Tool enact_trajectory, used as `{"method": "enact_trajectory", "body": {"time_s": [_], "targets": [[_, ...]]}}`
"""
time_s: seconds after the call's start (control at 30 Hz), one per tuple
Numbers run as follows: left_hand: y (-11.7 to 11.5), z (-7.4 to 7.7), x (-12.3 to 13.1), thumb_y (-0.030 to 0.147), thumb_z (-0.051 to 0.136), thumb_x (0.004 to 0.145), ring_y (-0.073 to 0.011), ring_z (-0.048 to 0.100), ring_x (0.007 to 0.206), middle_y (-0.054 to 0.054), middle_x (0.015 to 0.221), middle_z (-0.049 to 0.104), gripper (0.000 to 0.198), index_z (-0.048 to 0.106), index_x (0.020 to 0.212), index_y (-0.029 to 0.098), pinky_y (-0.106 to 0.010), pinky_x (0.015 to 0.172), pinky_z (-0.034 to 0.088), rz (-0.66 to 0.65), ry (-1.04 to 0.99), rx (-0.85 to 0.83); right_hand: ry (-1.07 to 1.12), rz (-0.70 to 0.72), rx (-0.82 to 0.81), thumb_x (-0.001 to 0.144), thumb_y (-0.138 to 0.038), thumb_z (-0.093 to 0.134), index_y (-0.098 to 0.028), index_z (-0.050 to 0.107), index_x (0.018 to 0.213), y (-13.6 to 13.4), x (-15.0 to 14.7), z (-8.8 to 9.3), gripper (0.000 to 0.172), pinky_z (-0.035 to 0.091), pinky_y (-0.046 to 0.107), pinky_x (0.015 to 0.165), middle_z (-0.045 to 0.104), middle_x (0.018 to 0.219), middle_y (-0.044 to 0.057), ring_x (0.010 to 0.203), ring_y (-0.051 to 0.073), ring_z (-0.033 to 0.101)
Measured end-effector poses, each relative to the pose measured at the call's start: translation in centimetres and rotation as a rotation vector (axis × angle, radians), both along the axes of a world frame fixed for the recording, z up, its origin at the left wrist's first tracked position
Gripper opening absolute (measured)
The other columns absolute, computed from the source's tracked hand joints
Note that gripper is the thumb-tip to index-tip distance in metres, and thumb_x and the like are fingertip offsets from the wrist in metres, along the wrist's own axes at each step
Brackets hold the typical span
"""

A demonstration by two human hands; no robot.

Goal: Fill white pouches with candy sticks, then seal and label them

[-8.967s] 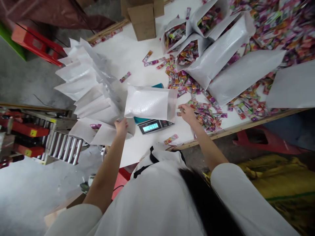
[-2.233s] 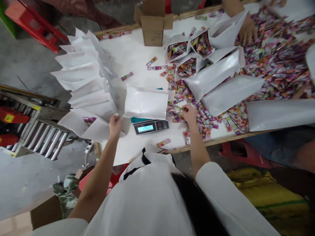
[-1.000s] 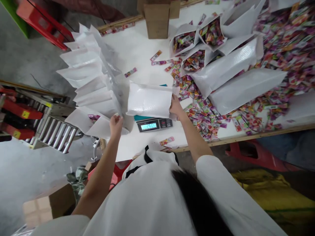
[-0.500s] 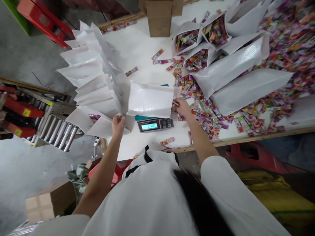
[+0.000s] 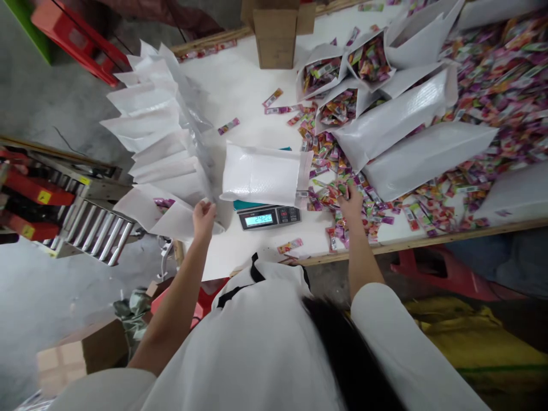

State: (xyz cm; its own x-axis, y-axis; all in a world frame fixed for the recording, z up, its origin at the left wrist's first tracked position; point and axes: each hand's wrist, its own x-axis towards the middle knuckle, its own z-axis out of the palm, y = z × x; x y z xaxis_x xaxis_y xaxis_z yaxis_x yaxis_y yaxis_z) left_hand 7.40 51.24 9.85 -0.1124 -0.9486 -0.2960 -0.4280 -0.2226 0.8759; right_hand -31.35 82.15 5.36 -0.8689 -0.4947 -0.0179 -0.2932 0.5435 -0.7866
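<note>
- Sachets [image 5: 342, 191] lie in a loose, bright heap on the white table [image 5: 240, 85], just right of the digital scale [image 5: 269, 217]. The right hand [image 5: 351, 201] rests palm-down on the heap's near edge with its fingers pushed in among the packets. Whether they have closed on any cannot be told.
- The white padded pouch [image 5: 261, 174] lies on its side on the scale, mouth to the right. It is just left of the heap and apart from the right hand.
- The left hand [image 5: 204, 214] sits left of the scale, fingers bent against the corner of a part-filled pouch [image 5: 171, 220]. Whether it pinches that corner cannot be made out.
- Small pinches probably serve better than fistfuls here, because the lit readout would answer to each packet added.
- Packets are best slid into the mouth without leaning on the pouch, since the weight of a hand would likely spoil the reading.
- The left hand is well placed off the scale, and it could lift the pouch's upper lip if the mouth sags.
- One stray sachet [image 5: 290, 246] lies near the table's near edge, so careless sweeping could push more off.
</note>
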Motion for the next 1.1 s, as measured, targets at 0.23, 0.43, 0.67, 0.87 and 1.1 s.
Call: {"method": "enact_trajectory", "body": {"time_s": [0.23, 0.43, 0.67, 0.87, 1.1], "targets": [[0.1, 0.3, 0.1, 0.024, 0.071, 0.074, -0.0192, 0.068, 0.094, -0.008, 0.109, 0.07, 0.037, 0.058, 0.109, 0.02, -0.028, 0.075, 0.056, 0.091, 0.003, 0.049, -0.017, -0.032, -0.03, 0.07, -0.03, 0.057, -0.021, 0.061, 0.089, 0.4, -0.1, -0.1, 0.021, 0.052, 0.042, 0.083, 0.06, 0.077, 0.001, 0.076, 0.021, 0.052], [0.1, 0.3, 0.2, 0.026, 0.073, 0.074, -0.0207, 0.069, 0.095, -0.009, 0.109, 0.07, 0.037, 0.059, 0.108, 0.02, -0.03, 0.077, 0.057, 0.059, -0.017, 0.046, -0.011, -0.024, -0.03, 0.071, -0.032, 0.056, -0.022, 0.054, 0.081, 0.3, 0.2, -0.5, 0.014, 0.051, 0.039, 0.08, 0.054, 0.073, -0.001, 0.072, 0.018, 0.048], [0.0, -0.1, 0.2, 0.029, 0.073, 0.076, -0.0193, 0.069, 0.097, -0.009, 0.113, 0.071, 0.037, 0.059, 0.109, 0.02, -0.026, 0.073, 0.057, 0.052, -0.027, 0.049, 0.14, -0.299, 0.277, 0.078, -0.042, 0.065, -0.016, 0.059, 0.12, 0.9, 0.2, -1.0, 0.05, 0.049, 0.056, 0.096, 0.06, 0.125, 0.022, 0.109, 0.035, 0.058], [0.2, 0.0, -0.3, 0.032, 0.073, 0.077, -0.0186, 0.069, 0.096, -0.011, 0.116, 0.071, 0.037, 0.061, 0.109, 0.019, -0.024, 0.071, 0.057, -0.009, -0.018, 0.076, 0.129, 0.345, 0.303, 0.08, -0.027, 0.069, -0.014, 0.059, 0.135, -6.5, 4.1, 0.6, 0.057, 0.044, 0.05, 0.11, 0.063, 0.132, 0.021, 0.126, 0.036, 0.055], [-0.4, 0.2, 0.9, 0.033, 0.077, 0.073, -0.017, 0.068, 0.09, -0.008, 0.109, 0.069, 0.038, 0.059, 0.105, 0.021, -0.024, 0.068, 0.056, 0.069, 0.0, 0.026, 0.173, 0.321, 0.407, 0.087, -0.017, 0.057, -0.017, 0.074, 0.105, -8.8, 2.6, 1.5, 0.026, 0.045, 0.052, 0.102, 0.07, 0.106, 0.019, 0.108, 0.034, 0.061]]}}
